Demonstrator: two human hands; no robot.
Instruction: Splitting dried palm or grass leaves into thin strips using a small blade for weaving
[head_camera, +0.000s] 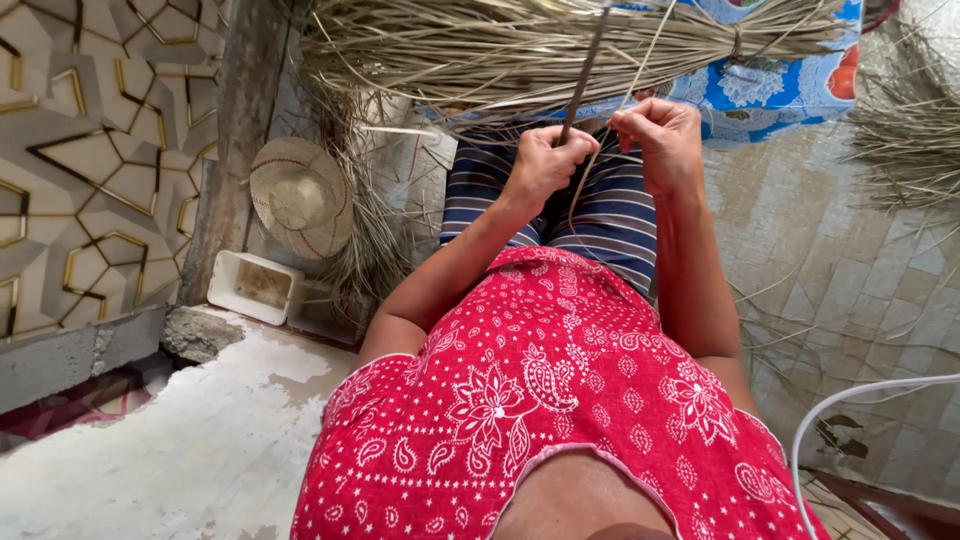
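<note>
Nearest to us is our red paisley top (560, 400), filling the near centre; beyond it, striped blue trousers (610, 215) cover our lap.

Our left hand (545, 160) is closed in a fist around a thin dark rod (583, 75), which rises from the fist toward the far side, tilted slightly right, and crosses in front of the dried grass bundle (560, 45). Our right hand (660, 135) sits just right of the left one, close but not touching, fingers curled and pinched on a pale grass strand (640, 60). The strand runs from the fingers up toward the bundle; a loop of it hangs down between the two hands over the trousers.

The bundle lies crosswise on the far side of both hands, tied near its right end, resting over a blue patterned cloth (770, 90).

Left of our lap: a round woven hat (300, 195) on the floor, and nearer, a white rectangular tray (255, 287) against a patterned wall panel (90, 150). More loose grass (910, 130) lies at far right on the tiled floor (850, 290). A white cable (850, 400) curves at near right.
</note>
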